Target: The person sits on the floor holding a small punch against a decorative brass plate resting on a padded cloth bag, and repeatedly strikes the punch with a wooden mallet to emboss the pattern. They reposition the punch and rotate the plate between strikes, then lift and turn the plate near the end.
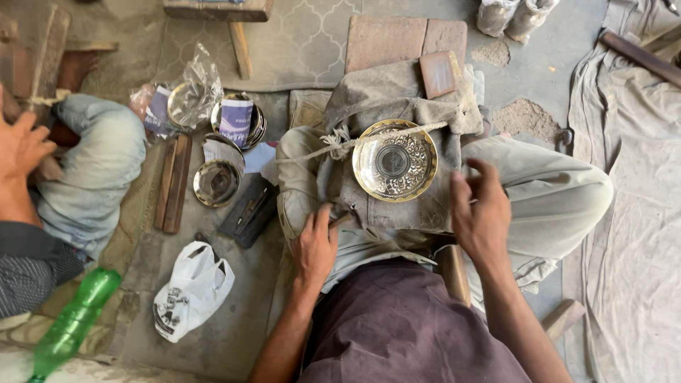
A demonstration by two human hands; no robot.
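A round brass plate (395, 159) with an engraved floral centre lies on a grey cloth-covered block (397, 106) across my lap, held by a cord (333, 145) over its top edge. My left hand (316, 245) rests on the cloth by my left knee, fingers closed on a small dark tool (340, 220). To the right of the plate my right hand (482, 209) hovers above my right thigh, with a thin tool pinched between its curled fingers.
Stacked brass plates (237, 120) and a single one (216, 183) sit on the floor to the left, near wooden sticks (174, 183), a dark case (248, 213) and a white bag (191, 287). Another person (71, 177) sits at far left. A green bottle (71, 323) lies bottom left.
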